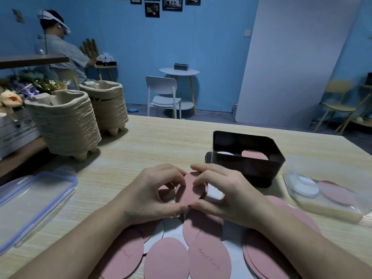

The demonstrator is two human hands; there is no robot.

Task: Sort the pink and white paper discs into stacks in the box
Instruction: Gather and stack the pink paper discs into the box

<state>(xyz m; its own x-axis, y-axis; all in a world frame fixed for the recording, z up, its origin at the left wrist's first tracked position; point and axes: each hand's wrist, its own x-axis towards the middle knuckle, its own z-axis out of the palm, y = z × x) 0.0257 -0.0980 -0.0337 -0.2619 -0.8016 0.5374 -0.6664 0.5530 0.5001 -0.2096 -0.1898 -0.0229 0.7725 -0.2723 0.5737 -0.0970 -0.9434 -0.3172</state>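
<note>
Loose discs (167, 258) are spread on the desk (161, 141) at its near edge. Just beyond them the left hand (149, 194) and right hand (227, 194) pinch the held disc (191, 190) from either side. The box (247, 164) stands far right of the hands, with two disc stacks (254, 155) side by side inside. A tub (332, 210) lies right of the box, a lid (30, 202) near left, and tray stacks (66, 125) far left.

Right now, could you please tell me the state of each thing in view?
Left hand, pinches pink disc
Right hand, pinches same disc
Pink disc, held between both hands
Black box, open, white stack and pink stack inside
Clear container, open
Lid, off, flat on table
Loose discs, scattered
</note>
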